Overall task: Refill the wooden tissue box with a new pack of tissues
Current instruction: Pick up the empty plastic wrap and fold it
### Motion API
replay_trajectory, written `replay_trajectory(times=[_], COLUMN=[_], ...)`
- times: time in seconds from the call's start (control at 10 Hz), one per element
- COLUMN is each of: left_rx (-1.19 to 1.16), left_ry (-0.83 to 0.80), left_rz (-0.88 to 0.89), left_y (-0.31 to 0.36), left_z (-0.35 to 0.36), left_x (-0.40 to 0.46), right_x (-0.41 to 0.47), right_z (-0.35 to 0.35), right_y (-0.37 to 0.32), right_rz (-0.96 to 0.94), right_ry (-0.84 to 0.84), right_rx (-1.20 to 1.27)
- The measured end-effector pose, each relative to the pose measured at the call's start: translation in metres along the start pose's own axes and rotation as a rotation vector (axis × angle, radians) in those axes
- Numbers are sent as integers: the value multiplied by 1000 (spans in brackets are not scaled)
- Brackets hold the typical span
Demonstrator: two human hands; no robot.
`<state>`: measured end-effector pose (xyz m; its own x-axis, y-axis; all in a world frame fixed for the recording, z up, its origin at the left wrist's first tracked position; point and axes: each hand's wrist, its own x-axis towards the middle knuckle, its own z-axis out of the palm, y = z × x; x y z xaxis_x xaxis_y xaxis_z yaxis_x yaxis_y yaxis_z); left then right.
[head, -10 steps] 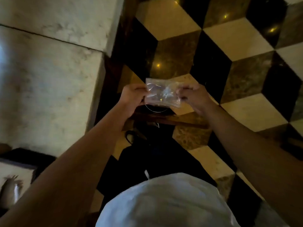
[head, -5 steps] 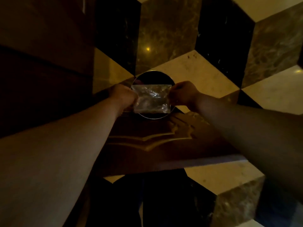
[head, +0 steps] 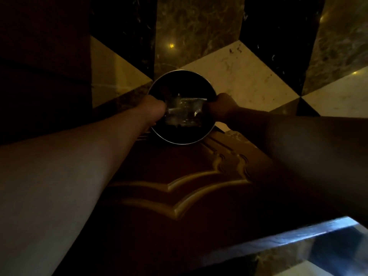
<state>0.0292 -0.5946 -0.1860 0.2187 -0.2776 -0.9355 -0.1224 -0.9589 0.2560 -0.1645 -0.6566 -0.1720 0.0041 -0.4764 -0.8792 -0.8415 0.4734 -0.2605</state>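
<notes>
Both hands hold a crinkled clear plastic wrapper [head: 184, 112] stretched between them, the left hand [head: 154, 110] closed on its left edge and the right hand [head: 223, 108] on its right. It hangs over the dark mouth of a round metal-rimmed bin [head: 209, 133] on the chequered marble floor [head: 249, 76].

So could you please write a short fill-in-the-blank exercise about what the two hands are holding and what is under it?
1. The left hand and the right hand hold a clear plastic ____ between them.
2. The plastic wrapper is held above a ____ bin with a metal rim.
3. The inside of the bin looks ____.

Missing words: wrapper; round; dark
</notes>
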Motion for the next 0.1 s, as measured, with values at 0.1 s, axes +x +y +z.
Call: replay_trajectory(times=[0.1], left_rx=[32], left_ry=[29], left_rz=[11], left_y=[3], left_z=[-11], left_x=[-6], right_x=[-6], right_z=[-8], right_y=[-5], right_rz=[-12], right_ry=[-5], right_rx=[-19])
